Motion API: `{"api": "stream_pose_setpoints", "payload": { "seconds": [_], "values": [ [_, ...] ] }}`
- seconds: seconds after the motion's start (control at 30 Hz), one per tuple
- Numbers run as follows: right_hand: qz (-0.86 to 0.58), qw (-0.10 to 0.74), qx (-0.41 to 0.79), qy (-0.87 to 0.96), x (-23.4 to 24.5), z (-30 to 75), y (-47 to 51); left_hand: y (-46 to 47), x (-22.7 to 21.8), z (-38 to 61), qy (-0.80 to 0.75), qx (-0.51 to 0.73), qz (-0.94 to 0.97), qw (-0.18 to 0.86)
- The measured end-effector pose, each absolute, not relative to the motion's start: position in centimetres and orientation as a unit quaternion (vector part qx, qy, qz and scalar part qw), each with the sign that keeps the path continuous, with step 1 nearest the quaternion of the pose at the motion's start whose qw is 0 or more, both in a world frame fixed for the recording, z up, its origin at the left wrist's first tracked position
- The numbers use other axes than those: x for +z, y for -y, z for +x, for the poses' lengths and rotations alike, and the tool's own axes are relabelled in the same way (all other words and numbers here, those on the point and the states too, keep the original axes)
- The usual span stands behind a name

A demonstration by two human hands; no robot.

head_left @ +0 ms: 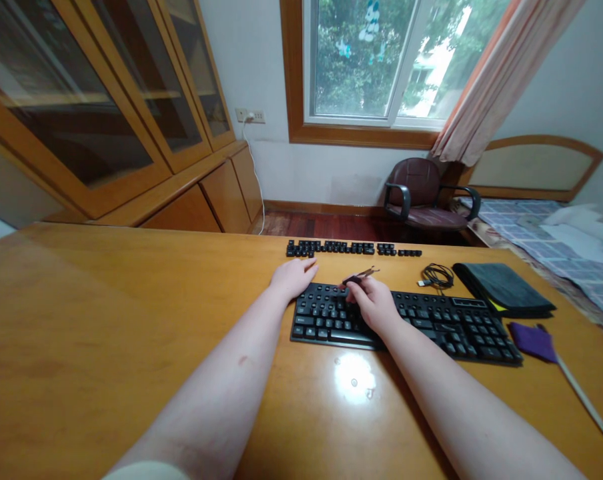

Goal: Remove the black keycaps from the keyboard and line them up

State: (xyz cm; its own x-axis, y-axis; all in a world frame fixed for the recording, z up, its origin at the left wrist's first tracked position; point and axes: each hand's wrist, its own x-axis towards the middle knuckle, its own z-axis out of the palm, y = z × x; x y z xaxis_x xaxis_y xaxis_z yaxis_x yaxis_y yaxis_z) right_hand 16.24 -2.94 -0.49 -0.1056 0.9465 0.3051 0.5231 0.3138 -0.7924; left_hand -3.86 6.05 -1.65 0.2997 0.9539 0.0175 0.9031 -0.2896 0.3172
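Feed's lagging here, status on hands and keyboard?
Left hand resting by keyboard corner. Right hand pinching tool above keys. Loose keycaps in a row behind, cable beside.

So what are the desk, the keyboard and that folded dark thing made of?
Desk: apparently wood or veneer under glossy varnish; grain shows and a light glares off it. Keyboard: likely matte black plastic, moulded keys, dull sheen. Folded dark thing: probably cloth; soft edges, no shine.
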Motion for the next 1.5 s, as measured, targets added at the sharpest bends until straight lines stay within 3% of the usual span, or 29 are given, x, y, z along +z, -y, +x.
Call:
{"api": "stream_pose_setpoints", "payload": {
  "seconds": [1.5],
  "values": [
    [-0.532,0.407,0.272,0.691,-0.28,16.22,3.10,-6.17,-1.85,-4.03,-0.592,0.117,0.785,0.137]
  ]
}}
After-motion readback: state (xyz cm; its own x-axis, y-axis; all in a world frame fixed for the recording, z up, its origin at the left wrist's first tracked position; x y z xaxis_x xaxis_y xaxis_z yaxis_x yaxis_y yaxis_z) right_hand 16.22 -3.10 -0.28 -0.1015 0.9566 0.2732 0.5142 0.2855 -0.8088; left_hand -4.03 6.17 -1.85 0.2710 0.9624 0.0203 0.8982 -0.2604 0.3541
